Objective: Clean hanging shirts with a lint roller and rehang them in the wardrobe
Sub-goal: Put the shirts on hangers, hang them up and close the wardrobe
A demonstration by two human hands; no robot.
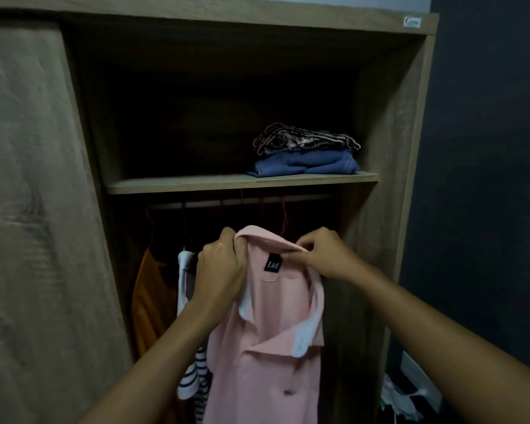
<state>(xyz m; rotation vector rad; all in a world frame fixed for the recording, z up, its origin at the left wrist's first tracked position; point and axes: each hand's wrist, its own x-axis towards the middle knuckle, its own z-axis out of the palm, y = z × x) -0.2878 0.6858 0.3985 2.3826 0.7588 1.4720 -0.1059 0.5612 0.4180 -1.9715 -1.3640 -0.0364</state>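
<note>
A pink shirt with a white-lined collar and a dark neck label hangs in front of the open wardrobe, below the hanging rail. My left hand grips the left side of its collar. My right hand pinches the right side of the collar between thumb and fingers. An orange hanger hook shows in the dark just behind the collar. No lint roller is in view.
An orange garment and a navy-and-white striped shirt hang left of the pink shirt. Folded blue and patterned clothes lie on the shelf above the rail. The sliding door covers the left side. A dark wall stands right.
</note>
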